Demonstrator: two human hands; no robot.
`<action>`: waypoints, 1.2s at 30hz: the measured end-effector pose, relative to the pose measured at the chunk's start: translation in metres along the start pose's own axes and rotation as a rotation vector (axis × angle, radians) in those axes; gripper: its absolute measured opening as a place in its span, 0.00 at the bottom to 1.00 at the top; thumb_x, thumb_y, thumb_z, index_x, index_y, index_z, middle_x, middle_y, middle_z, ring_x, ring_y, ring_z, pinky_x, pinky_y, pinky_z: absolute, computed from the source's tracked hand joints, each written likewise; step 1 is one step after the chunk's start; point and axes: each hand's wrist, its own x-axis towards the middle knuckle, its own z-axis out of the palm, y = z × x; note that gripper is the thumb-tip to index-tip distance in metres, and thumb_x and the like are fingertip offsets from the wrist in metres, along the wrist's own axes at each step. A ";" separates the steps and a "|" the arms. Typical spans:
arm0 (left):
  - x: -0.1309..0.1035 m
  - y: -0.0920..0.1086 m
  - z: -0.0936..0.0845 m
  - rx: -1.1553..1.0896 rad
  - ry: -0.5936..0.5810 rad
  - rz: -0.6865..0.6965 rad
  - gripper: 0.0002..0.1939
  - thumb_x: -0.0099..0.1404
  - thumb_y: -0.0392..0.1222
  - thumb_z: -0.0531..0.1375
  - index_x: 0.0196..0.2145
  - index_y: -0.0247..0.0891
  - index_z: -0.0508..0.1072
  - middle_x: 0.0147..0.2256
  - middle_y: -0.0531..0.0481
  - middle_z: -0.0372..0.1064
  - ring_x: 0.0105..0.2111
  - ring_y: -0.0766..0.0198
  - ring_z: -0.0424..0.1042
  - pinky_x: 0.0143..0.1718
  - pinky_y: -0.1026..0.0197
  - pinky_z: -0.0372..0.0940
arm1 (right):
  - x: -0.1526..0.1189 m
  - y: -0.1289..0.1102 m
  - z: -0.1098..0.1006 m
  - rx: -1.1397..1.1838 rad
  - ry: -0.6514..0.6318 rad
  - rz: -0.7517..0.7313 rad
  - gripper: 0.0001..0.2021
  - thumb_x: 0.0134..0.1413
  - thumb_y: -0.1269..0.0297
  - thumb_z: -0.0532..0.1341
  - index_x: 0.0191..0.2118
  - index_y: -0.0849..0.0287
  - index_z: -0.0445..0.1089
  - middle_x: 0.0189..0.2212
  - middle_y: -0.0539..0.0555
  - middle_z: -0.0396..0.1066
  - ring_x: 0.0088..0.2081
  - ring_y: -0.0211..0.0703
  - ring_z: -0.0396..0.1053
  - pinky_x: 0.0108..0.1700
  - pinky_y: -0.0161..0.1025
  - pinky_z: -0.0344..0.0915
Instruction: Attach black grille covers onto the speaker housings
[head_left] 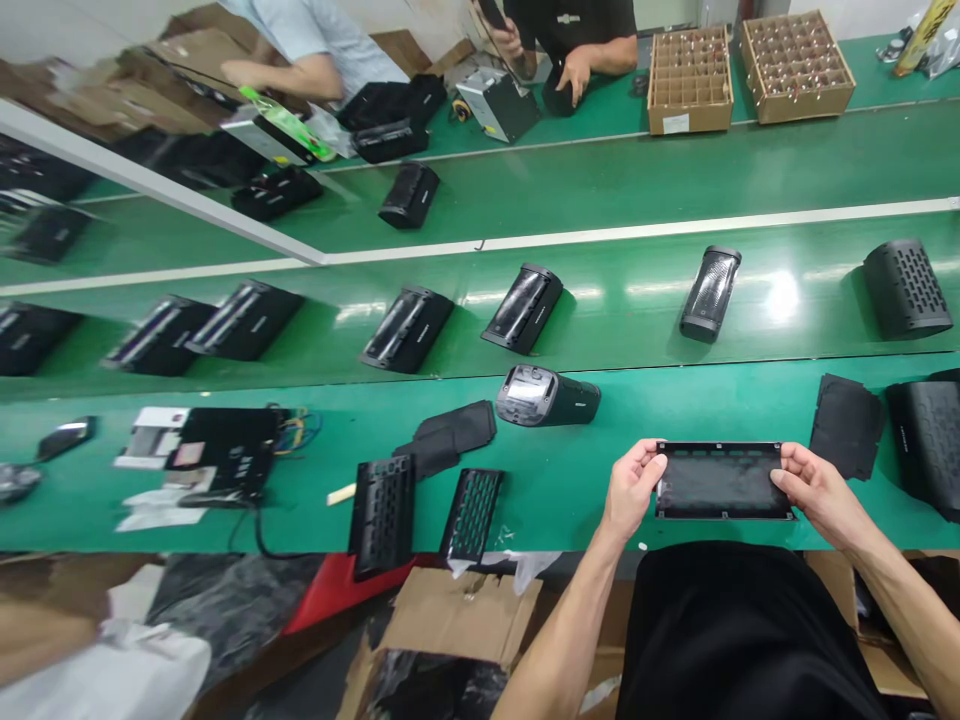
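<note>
A flat black rectangular panel point(720, 482) with a raised rim and small tabs is held level over the front edge of the green table. My left hand point(634, 488) pinches its left end between thumb and fingers. At the right end, my right hand point(816, 492) grips it the same way, thumb on top. Beyond the panel to the left lies a black speaker-like housing point(574, 400) with its clear-covered end facing left. Thin black sheets point(847, 425) lie just past my right hand.
Black housings point(522, 308) stand along the green conveyor point(615, 330). Perforated black grilles point(471, 515) and dark sheets point(457, 430) lie left on the table. Large housings point(926, 440) stand at right. Two people work across the belt, near divided boxes point(690, 82). An open carton point(457, 615) sits below.
</note>
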 end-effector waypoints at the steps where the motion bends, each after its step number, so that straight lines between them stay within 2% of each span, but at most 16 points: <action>1: 0.000 0.000 0.000 -0.003 0.000 0.002 0.23 0.59 0.59 0.71 0.41 0.37 0.79 0.32 0.51 0.72 0.30 0.66 0.67 0.35 0.63 0.64 | 0.000 0.000 0.000 0.005 0.002 0.000 0.26 0.43 0.43 0.78 0.39 0.55 0.73 0.28 0.48 0.69 0.27 0.38 0.61 0.29 0.34 0.58; 9: -0.002 0.000 -0.002 -0.062 -0.057 -0.015 0.20 0.57 0.51 0.69 0.44 0.36 0.78 0.36 0.48 0.76 0.35 0.62 0.71 0.39 0.61 0.65 | -0.003 -0.007 0.005 0.020 0.018 0.026 0.27 0.42 0.40 0.78 0.38 0.53 0.71 0.26 0.46 0.64 0.25 0.37 0.56 0.26 0.34 0.56; 14: -0.002 -0.004 -0.005 -0.091 -0.086 0.004 0.20 0.57 0.47 0.67 0.46 0.36 0.79 0.39 0.46 0.77 0.38 0.60 0.72 0.41 0.61 0.65 | -0.004 -0.006 0.004 0.070 0.023 0.058 0.27 0.43 0.40 0.78 0.39 0.52 0.72 0.28 0.46 0.62 0.25 0.37 0.57 0.27 0.34 0.59; 17: -0.003 -0.004 -0.006 -0.119 -0.088 0.005 0.22 0.55 0.46 0.66 0.47 0.35 0.79 0.41 0.45 0.78 0.40 0.58 0.73 0.42 0.60 0.65 | -0.006 -0.006 0.004 0.101 0.013 0.051 0.26 0.43 0.41 0.79 0.40 0.52 0.73 0.27 0.46 0.62 0.26 0.37 0.58 0.28 0.34 0.61; 20: -0.004 -0.002 -0.006 -0.181 -0.065 -0.024 0.23 0.54 0.46 0.66 0.46 0.35 0.79 0.41 0.44 0.78 0.40 0.56 0.73 0.39 0.60 0.65 | -0.009 -0.009 0.006 0.144 -0.015 0.056 0.25 0.46 0.41 0.77 0.40 0.51 0.73 0.29 0.48 0.68 0.28 0.40 0.63 0.30 0.37 0.65; 26: -0.007 0.004 0.002 -0.383 0.006 -0.059 0.23 0.57 0.55 0.68 0.44 0.35 0.79 0.36 0.46 0.79 0.36 0.57 0.76 0.39 0.58 0.69 | -0.010 -0.012 0.012 0.190 -0.008 0.054 0.24 0.44 0.42 0.78 0.39 0.51 0.74 0.28 0.48 0.69 0.27 0.40 0.65 0.29 0.37 0.66; 29: -0.008 0.002 0.009 -0.521 0.076 -0.072 0.28 0.60 0.65 0.66 0.44 0.37 0.80 0.39 0.44 0.80 0.41 0.52 0.78 0.45 0.53 0.72 | -0.009 -0.010 0.015 0.219 0.012 0.049 0.25 0.43 0.42 0.79 0.38 0.52 0.73 0.27 0.47 0.67 0.27 0.39 0.64 0.28 0.35 0.65; 33: -0.008 -0.002 0.021 -0.715 0.182 -0.135 0.37 0.62 0.77 0.59 0.46 0.39 0.82 0.45 0.42 0.81 0.51 0.47 0.78 0.54 0.47 0.71 | -0.008 -0.007 0.022 0.265 0.034 0.017 0.24 0.45 0.43 0.79 0.38 0.52 0.73 0.27 0.46 0.65 0.27 0.37 0.63 0.29 0.34 0.66; 36: -0.010 -0.004 0.034 -0.812 0.170 -0.171 0.43 0.60 0.83 0.55 0.46 0.41 0.83 0.49 0.41 0.81 0.59 0.44 0.73 0.58 0.46 0.69 | -0.006 -0.007 0.032 0.300 0.032 -0.007 0.22 0.48 0.45 0.79 0.39 0.51 0.73 0.27 0.45 0.63 0.28 0.37 0.63 0.31 0.34 0.67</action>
